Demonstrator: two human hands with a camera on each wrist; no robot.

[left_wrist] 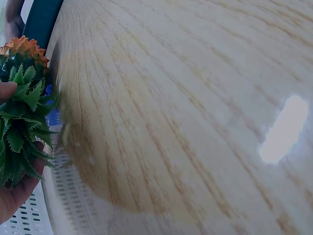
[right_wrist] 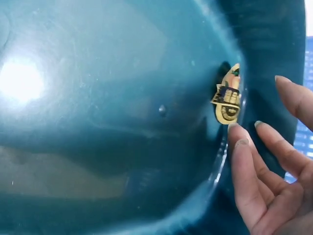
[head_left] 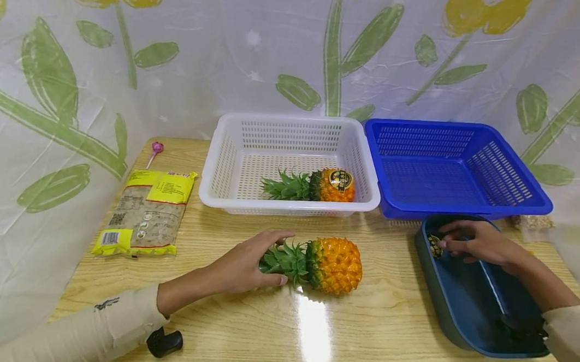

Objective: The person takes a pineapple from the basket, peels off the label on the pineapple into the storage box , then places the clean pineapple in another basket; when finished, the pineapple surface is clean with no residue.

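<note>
Pineapple (head_left: 332, 264) lies mid-table, long axis left-right, crown toward the left hand (head_left: 246, 263), whose fingers curl around the leaves. Right hand (head_left: 478, 243), fingers relaxed, seemingly touches a sticker (right_wrist: 227, 98) at the teal tray (head_left: 465, 310) rim.

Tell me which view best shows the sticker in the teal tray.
Right wrist: the sticker sits close up on the teal tray wall, right hand fingertips beside it. Head view shows it small; left wrist not at all.
</note>
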